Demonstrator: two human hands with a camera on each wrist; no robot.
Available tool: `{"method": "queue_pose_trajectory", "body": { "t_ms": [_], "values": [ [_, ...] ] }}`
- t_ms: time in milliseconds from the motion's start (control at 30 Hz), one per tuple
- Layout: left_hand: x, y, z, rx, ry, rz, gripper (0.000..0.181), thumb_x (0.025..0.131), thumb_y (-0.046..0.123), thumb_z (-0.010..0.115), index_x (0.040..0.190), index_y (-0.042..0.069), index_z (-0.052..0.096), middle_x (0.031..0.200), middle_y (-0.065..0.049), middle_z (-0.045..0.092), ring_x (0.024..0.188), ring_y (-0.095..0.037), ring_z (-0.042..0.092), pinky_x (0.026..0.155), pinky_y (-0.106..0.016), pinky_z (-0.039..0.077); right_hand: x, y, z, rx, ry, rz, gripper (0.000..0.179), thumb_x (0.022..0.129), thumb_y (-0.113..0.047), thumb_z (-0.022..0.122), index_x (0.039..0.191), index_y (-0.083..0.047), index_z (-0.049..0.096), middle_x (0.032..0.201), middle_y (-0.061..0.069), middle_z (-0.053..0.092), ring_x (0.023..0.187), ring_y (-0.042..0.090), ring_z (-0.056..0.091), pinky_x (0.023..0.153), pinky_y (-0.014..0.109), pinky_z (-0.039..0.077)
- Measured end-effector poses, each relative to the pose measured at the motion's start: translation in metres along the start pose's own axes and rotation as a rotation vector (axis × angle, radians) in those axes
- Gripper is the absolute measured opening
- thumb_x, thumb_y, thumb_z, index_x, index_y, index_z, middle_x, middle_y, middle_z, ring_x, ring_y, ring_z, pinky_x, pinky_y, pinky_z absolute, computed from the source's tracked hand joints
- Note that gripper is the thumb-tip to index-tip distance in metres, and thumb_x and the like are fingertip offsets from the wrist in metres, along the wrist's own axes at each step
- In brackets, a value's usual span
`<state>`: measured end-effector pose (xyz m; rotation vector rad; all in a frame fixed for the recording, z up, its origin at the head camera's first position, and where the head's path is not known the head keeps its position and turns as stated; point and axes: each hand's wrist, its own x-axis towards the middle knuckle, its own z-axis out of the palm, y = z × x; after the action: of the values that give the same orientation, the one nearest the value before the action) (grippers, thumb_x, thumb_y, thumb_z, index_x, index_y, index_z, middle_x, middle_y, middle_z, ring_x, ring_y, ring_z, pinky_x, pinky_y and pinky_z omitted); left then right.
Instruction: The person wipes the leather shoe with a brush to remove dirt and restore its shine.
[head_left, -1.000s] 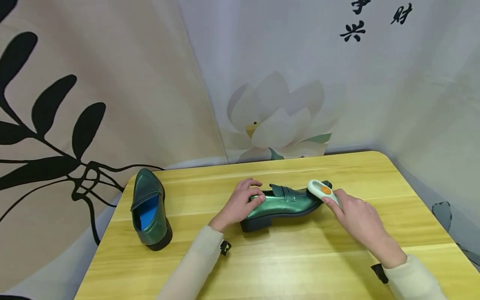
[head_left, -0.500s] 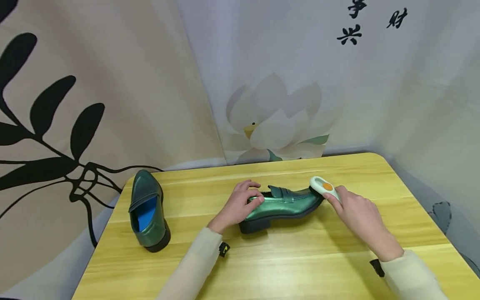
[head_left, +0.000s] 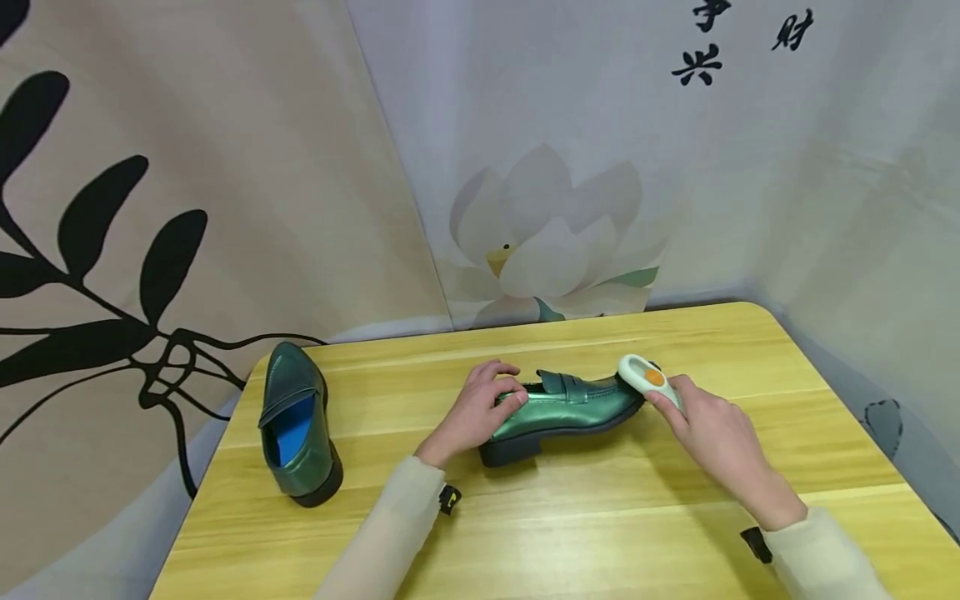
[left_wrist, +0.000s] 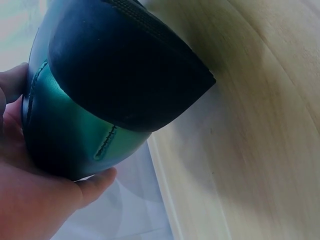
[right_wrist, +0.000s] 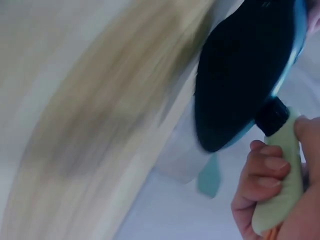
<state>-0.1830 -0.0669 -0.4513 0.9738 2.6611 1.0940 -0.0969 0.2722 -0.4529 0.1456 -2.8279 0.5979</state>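
Note:
A green metallic loafer with a black sole is held over the middle of the table, its toe to the right. My left hand grips it by the heel end, with the thumb on the near side and fingers at the opening. In the left wrist view, the heel shows from below. My right hand holds a pale shoe brush with an orange button, fingers wrapped around its handle. The brush's dark bristles are against the upper near the toe tip.
A second green loafer with a blue insole stands upright at the left end of the wooden table. Behind the table hangs a printed fabric backdrop, close along its back edge.
The brush shifts slightly outward past the toe tip, then a little back onto it. The left hand and the loafer stay almost in place.

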Motion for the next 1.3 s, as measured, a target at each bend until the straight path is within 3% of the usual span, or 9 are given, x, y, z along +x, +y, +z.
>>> {"method": "queue_pose_trajectory", "body": {
  "t_ms": [200, 367, 433, 600, 667, 833, 1000, 1233, 1300],
  "values": [
    [0.0, 0.0, 0.003, 0.01, -0.004, 0.0, 0.026, 0.109, 0.027, 0.054, 0.104, 0.011, 0.074, 0.145, -0.015, 0.053, 0.145, -0.04, 0.032, 0.118, -0.059, 0.027, 0.017, 0.026, 0.003, 0.051, -0.076, 0.113, 0.06, 0.112, -0.048, 0.037, 0.129, 0.006, 0.055, 0.074, 0.007, 0.056, 0.06, 0.025, 0.051, 0.049, 0.037, 0.038],
    [-0.001, -0.001, 0.005, 0.006, 0.001, -0.023, 0.026, 0.11, 0.028, 0.053, 0.104, 0.012, 0.073, 0.145, -0.014, 0.053, 0.145, -0.041, 0.033, 0.117, -0.06, 0.028, 0.015, 0.025, 0.005, 0.111, -0.123, 0.128, 0.063, 0.112, -0.048, 0.033, 0.131, 0.009, 0.051, 0.076, 0.009, 0.057, 0.06, 0.024, 0.051, 0.051, 0.037, 0.039],
    [-0.002, -0.002, 0.004, 0.002, 0.002, -0.024, 0.026, 0.11, 0.028, 0.053, 0.104, 0.012, 0.073, 0.145, -0.014, 0.053, 0.145, -0.041, 0.033, 0.117, -0.06, 0.028, 0.006, 0.017, 0.006, 0.138, -0.111, 0.081, 0.055, 0.112, -0.043, 0.04, 0.13, 0.008, 0.051, 0.078, 0.007, 0.057, 0.062, 0.022, 0.051, 0.053, 0.036, 0.041],
    [-0.003, -0.003, 0.003, -0.006, 0.004, -0.024, 0.025, 0.11, 0.027, 0.053, 0.104, 0.012, 0.073, 0.145, -0.014, 0.053, 0.144, -0.041, 0.034, 0.116, -0.06, 0.028, -0.017, -0.001, 0.012, 0.175, -0.109, -0.129, 0.034, 0.107, -0.023, 0.061, 0.126, 0.003, 0.05, 0.086, 0.003, 0.059, 0.069, 0.014, 0.051, 0.058, 0.031, 0.045],
    [-0.003, -0.004, 0.002, -0.01, 0.009, -0.023, 0.025, 0.109, 0.027, 0.054, 0.103, 0.013, 0.073, 0.145, -0.014, 0.053, 0.144, -0.041, 0.034, 0.116, -0.061, 0.028, -0.018, 0.0, 0.013, 0.182, -0.128, -0.153, 0.034, 0.106, -0.02, 0.061, 0.126, 0.004, 0.048, 0.088, 0.004, 0.06, 0.07, 0.013, 0.052, 0.059, 0.031, 0.046],
    [-0.002, -0.004, 0.003, -0.008, 0.009, -0.019, 0.025, 0.11, 0.028, 0.053, 0.104, 0.014, 0.073, 0.146, -0.013, 0.053, 0.144, -0.04, 0.033, 0.116, -0.06, 0.029, -0.005, 0.022, 0.011, 0.19, -0.169, -0.02, 0.04, 0.112, -0.025, 0.047, 0.129, 0.011, 0.041, 0.089, 0.011, 0.058, 0.072, 0.021, 0.053, 0.061, 0.038, 0.046],
    [0.001, -0.004, 0.004, 0.0, 0.007, -0.007, 0.027, 0.11, 0.028, 0.052, 0.105, 0.013, 0.073, 0.146, -0.014, 0.053, 0.144, -0.04, 0.034, 0.116, -0.06, 0.029, 0.009, 0.041, 0.01, 0.182, -0.174, 0.076, 0.048, 0.115, -0.031, 0.035, 0.127, 0.015, 0.037, 0.079, 0.011, 0.05, 0.064, 0.023, 0.048, 0.056, 0.037, 0.042],
    [0.002, -0.003, 0.003, -0.013, 0.018, -0.018, 0.026, 0.11, 0.028, 0.052, 0.105, 0.012, 0.073, 0.146, -0.014, 0.053, 0.144, -0.04, 0.034, 0.116, -0.06, 0.029, -0.002, 0.028, 0.007, 0.234, -0.209, -0.024, 0.041, 0.114, -0.025, 0.041, 0.129, 0.013, 0.037, 0.081, 0.008, 0.05, 0.063, 0.018, 0.045, 0.054, 0.032, 0.041],
    [0.002, -0.003, 0.002, -0.013, 0.02, -0.018, 0.026, 0.11, 0.027, 0.052, 0.104, 0.012, 0.073, 0.146, -0.014, 0.053, 0.144, -0.04, 0.034, 0.116, -0.061, 0.029, 0.001, 0.03, 0.007, 0.221, -0.217, -0.009, 0.04, 0.114, -0.026, 0.039, 0.127, 0.011, 0.037, 0.08, 0.008, 0.049, 0.062, 0.018, 0.044, 0.054, 0.032, 0.04]
  ]
}}
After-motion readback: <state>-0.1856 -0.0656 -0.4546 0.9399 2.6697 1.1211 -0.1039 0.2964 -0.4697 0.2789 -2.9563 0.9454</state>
